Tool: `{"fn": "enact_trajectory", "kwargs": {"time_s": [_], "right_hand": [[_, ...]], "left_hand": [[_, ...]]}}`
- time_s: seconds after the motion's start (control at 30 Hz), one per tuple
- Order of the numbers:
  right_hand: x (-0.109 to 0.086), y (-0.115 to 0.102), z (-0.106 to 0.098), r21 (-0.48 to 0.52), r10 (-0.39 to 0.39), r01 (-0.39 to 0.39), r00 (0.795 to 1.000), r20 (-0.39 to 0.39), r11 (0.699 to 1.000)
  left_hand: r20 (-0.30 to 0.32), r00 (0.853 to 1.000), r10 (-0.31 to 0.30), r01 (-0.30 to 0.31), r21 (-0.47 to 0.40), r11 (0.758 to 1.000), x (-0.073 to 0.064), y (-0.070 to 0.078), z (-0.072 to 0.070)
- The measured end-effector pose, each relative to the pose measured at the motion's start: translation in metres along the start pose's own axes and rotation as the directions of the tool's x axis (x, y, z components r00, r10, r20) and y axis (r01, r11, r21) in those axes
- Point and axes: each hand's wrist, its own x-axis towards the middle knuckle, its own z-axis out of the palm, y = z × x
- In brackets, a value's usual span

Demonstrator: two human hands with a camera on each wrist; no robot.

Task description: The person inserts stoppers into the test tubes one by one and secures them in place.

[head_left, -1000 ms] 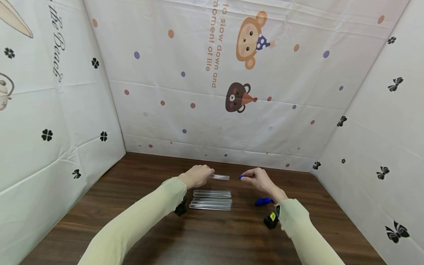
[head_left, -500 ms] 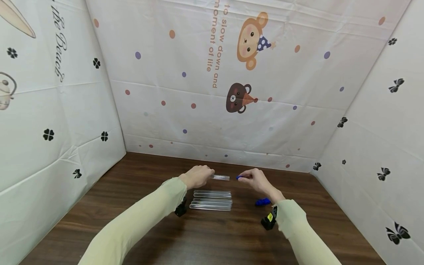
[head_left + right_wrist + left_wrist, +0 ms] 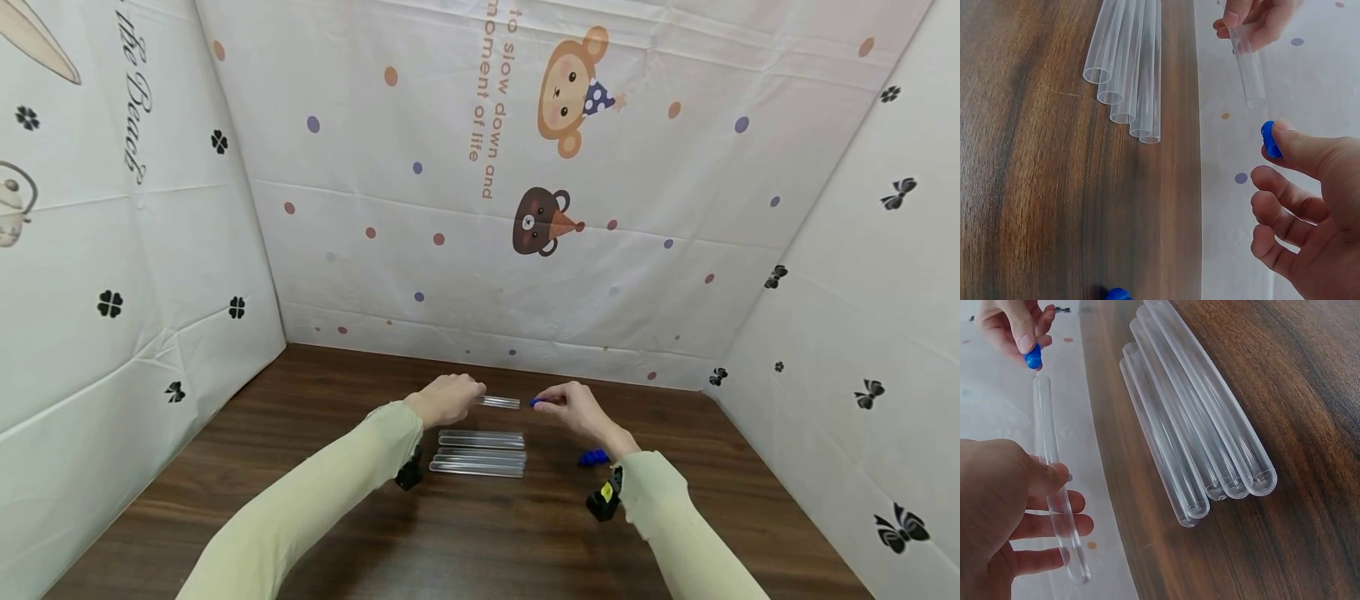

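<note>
My left hand point(image 3: 1004, 500) grips a clear test tube point(image 3: 1044, 419) between thumb and fingers, its rounded end below the fingers and its mouth toward the right hand. Between thumb and forefinger, my right hand point(image 3: 1310, 206) pinches a small blue stopper point(image 3: 1270, 140), a short gap from the tube's mouth. In the head view both hands are above the far part of the table, the left hand point(image 3: 447, 398) left of the right hand point(image 3: 581, 410). Several more clear test tubes point(image 3: 1197, 412) lie side by side on the wood, their open ends to the right.
A small cluster of blue stoppers point(image 3: 594, 457) lies on the dark wooden table point(image 3: 480, 542), right of the row of tubes and beside the right wrist. White printed cloth walls point(image 3: 360, 275) stand at the back and both sides.
My right hand has moved left with the blue stopper, narrowing the gap to the tube's mouth. The left hand and its tube hold still.
</note>
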Motion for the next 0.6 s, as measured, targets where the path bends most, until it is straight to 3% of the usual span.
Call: {"fn": "enact_trajectory", "kwargs": {"time_s": [0.6], "right_hand": [[0.0051,-0.0062,0.0087,0.005,-0.009,0.009,1.000,-0.002,1.000]], "left_hand": [[-0.009,1.000,0.012,-0.012,0.004,1.000,-0.0008,0.0004,-0.0003]]}}
